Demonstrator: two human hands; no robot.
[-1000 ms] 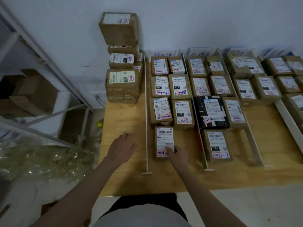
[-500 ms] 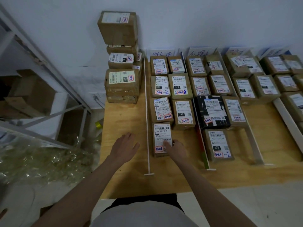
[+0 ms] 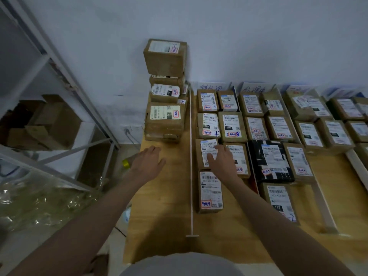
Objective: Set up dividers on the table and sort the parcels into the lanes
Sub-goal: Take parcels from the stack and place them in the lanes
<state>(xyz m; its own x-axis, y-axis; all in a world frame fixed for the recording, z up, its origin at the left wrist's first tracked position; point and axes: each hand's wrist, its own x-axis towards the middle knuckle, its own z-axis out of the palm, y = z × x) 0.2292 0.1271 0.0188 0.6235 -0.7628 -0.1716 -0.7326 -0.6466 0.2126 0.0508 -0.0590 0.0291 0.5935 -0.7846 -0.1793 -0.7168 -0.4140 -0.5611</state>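
Observation:
Brown labelled parcels lie in rows between thin white dividers [image 3: 190,160] on a wooden table [image 3: 165,212]. The nearest parcel of the leftmost lane [image 3: 210,191] lies flat with its label up, free of both hands. My right hand [image 3: 220,161] reaches over it with fingers spread, above the two parcels of the row behind [image 3: 205,150]; contact is unclear. My left hand [image 3: 148,163] hovers open over bare wood left of the divider, just in front of a tall stack of parcels [image 3: 166,92] at the table's back left corner.
More lanes of parcels run to the right, among them a black parcel [image 3: 270,160] and white dividers [image 3: 323,200]. Paper lane signs [image 3: 211,87] lean against the wall. A metal shelf frame [image 3: 65,80] with cartons and crumpled plastic [image 3: 39,202] stands left of the table.
My right hand pushed the nearest parcel up the lane, let it go and reached further back. My left hand moved forward toward the stack. The camera moved closer.

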